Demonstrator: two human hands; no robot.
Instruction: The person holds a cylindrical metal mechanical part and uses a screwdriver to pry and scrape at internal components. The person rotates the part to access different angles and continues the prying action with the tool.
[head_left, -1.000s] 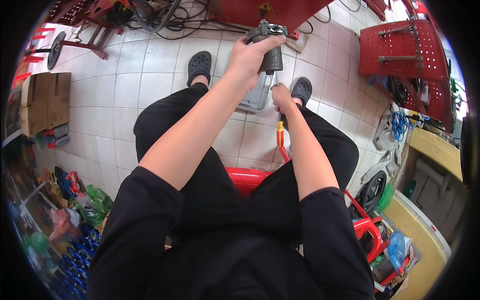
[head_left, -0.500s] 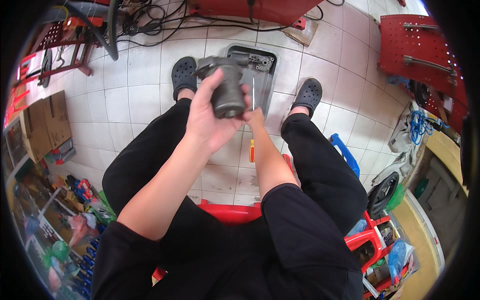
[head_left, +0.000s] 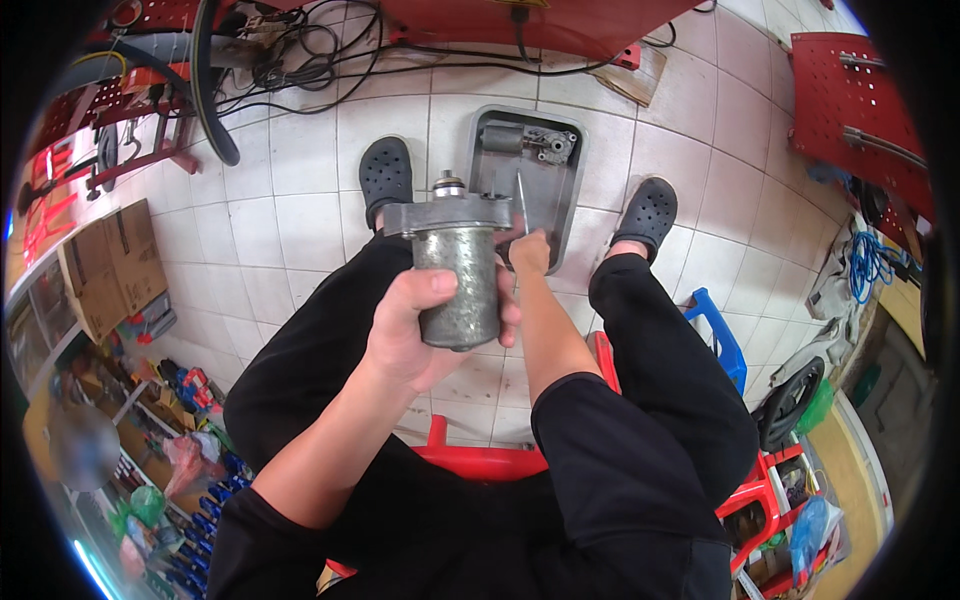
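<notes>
Upright in my left hand [head_left: 400, 325] is a grey starter motor [head_left: 458, 275], a scuffed metal cylinder with a flanged top and a short shaft pointing up. My thumb presses its near side, and my fingertips show round its right side. Just beyond it, my right hand [head_left: 531, 252] is closed on a screwdriver [head_left: 521, 198]; its slim metal shaft points away from me, and its handle is hidden now. Below lies a grey rectangular tray [head_left: 577, 190] on the floor. At its far end are a dark metal cylinder [head_left: 502, 137] and a metal bracket-like part [head_left: 553, 147].
Dark clogs [head_left: 386, 185] on my feet flank the tray. Black cables [head_left: 330, 65] run across the tiles beneath a red stand [head_left: 520, 25]. A blue plastic stool [head_left: 718, 335] stands right of my leg, cardboard boxes [head_left: 115, 265] at left, and a red perforated rack [head_left: 850, 120] at right.
The starter motor has come lower and nearer to me and now stands upright instead of tilted. The screwdriver's yellow and red handle has gone out of sight. The view has shifted slightly.
</notes>
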